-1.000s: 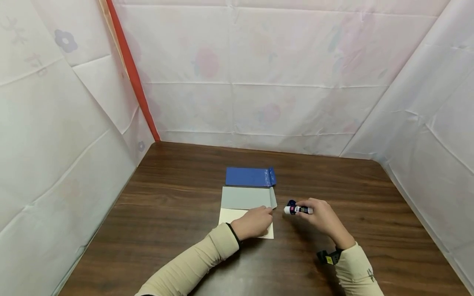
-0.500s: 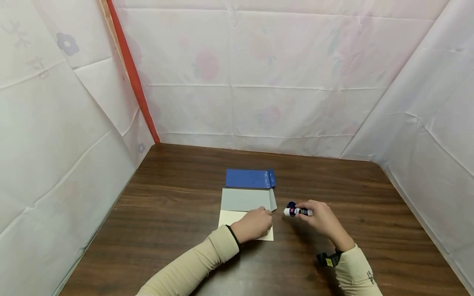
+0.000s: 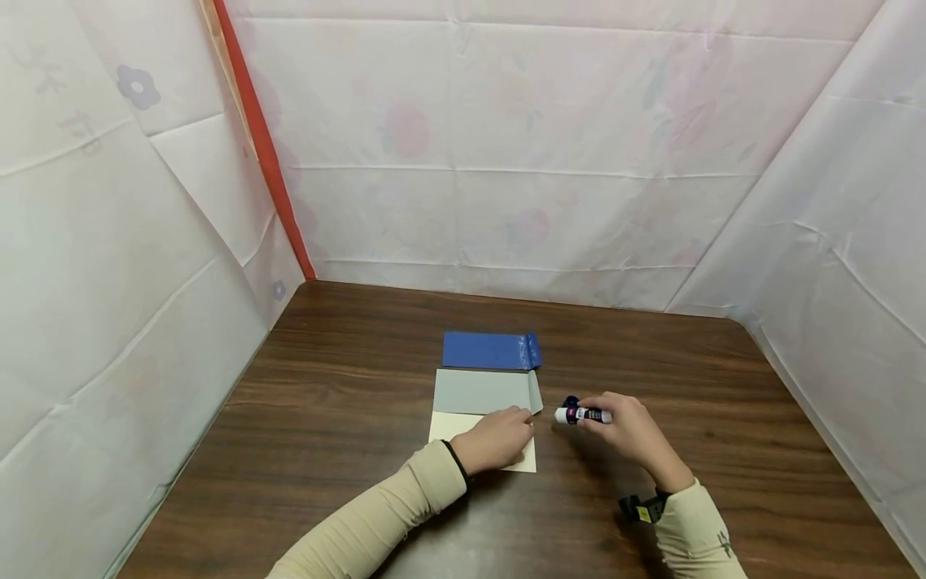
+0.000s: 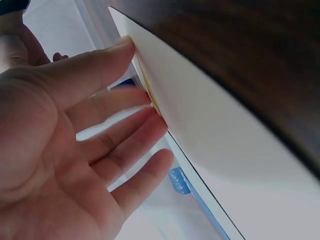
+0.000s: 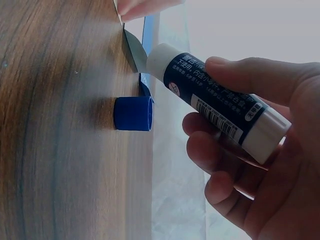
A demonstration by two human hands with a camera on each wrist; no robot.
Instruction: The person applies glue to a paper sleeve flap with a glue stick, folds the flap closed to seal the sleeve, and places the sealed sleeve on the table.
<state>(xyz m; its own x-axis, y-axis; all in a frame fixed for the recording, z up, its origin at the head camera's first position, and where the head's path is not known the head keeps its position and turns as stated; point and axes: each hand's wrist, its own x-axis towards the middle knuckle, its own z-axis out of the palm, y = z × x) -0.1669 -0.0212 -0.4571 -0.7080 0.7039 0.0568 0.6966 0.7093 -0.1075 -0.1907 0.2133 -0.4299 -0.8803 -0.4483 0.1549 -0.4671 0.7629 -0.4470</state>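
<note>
My left hand (image 3: 495, 441) lies over the cream envelope (image 3: 452, 426), its fingers reaching the right end. In the left wrist view the thumb and fingertips touch the edge of this cream envelope (image 4: 220, 135), with a gap between thumb and index finger. My right hand (image 3: 625, 426) grips a glue stick (image 5: 215, 100) with a dark blue label. The stick is uncapped, tilted above the table, its white end toward the envelopes. Its blue cap (image 5: 132, 114) stands on the table close by. A grey-green envelope (image 3: 481, 392) lies just behind the cream one, flap at the right.
Behind the grey-green envelope lies a blue envelope (image 3: 483, 351), with whitish smears near its right flap. Everything rests on a dark wood table (image 3: 347, 482). White patterned sheets (image 3: 564, 145) surround the table at the back and sides, with a red strip (image 3: 260, 137) at the back left.
</note>
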